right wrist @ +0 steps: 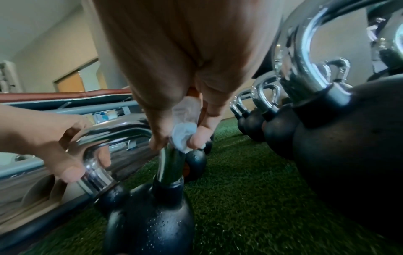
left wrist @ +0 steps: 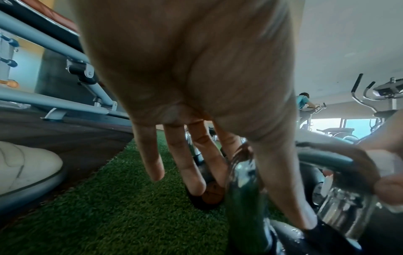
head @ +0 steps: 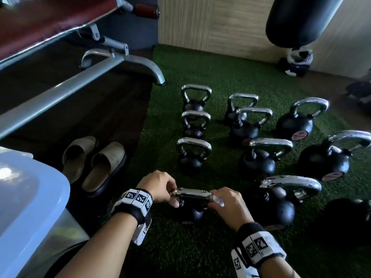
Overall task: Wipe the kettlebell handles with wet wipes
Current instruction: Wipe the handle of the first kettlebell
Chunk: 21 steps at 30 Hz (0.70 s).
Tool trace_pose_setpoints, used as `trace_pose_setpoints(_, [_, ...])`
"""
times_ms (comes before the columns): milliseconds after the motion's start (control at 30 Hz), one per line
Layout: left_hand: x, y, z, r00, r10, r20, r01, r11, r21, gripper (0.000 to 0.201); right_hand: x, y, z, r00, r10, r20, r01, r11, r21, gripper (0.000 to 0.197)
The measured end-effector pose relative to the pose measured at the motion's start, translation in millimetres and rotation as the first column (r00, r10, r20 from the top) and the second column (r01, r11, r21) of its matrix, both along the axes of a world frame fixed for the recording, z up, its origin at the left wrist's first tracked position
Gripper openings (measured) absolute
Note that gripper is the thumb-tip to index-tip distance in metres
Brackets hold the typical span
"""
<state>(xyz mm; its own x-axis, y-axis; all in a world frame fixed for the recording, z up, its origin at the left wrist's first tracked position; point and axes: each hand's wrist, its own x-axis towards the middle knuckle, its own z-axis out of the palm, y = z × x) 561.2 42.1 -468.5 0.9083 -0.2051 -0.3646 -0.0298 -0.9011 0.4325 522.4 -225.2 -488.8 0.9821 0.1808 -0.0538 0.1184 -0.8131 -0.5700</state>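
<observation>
A person's left hand (head: 158, 188) grips the left corner of a chrome handle (head: 191, 192), thumb and index finger curled around the bend while the other fingers (left wrist: 191, 160) hang straight down behind it. The right hand (head: 226, 203) pinches a crumpled white wet wipe (right wrist: 185, 124) between thumb and fingers against the handle's right corner. The handle belongs to a small black kettlebell (right wrist: 150, 219) standing upright on green artificial turf (head: 180, 247), its ball beaded with droplets. Beyond this kettlebell, further kettlebells (head: 259, 155) with chrome handles stand in rows on the same turf, the larger ones to its right. To the kettlebell's left, a pair of beige slippers (head: 96, 163) sits on dark flooring just off the turf's edge, near a pale plastic bin (head: 30, 197). Farther back on that side stands a weight bench (head: 60, 23) with a grey metal frame, and a black punching bag (head: 301, 21) hangs at the far right.
</observation>
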Motion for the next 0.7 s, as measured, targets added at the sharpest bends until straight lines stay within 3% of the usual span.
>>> trace_pose_setpoints(100, [2,-6,5,0.999,-0.036,0.005,0.035,0.998,0.045,0.049,5,-11,16,0.988,0.026,-0.150,-0.038,0.996,-0.078,0.033])
trace_pose_setpoints(233, [27,-4,20,0.970,-0.108,-0.218,0.120,0.992,0.043,0.059,29,-20,46,0.989,-0.058,-0.139,0.053,0.998,-0.036,0.038])
trace_pose_setpoints(467, [107,11,12,0.982,0.130,-0.140,-0.123,0.991,0.054,0.054,104,5,86,0.996,-0.069,-0.059,0.072,0.996,0.050,0.036])
trace_pose_setpoints(567, [142,14,-12,0.956,0.236,-0.173,-0.241,0.971,-0.007,0.074,136,22,86,0.999,-0.004,-0.050,0.005,1.000,0.029,0.014])
trace_pose_setpoints(700, [173,20,-50,0.956,0.186,-0.227,-0.230,0.956,-0.184,0.093,180,30,83,0.994,0.059,-0.091,-0.062,0.998,-0.029,0.017])
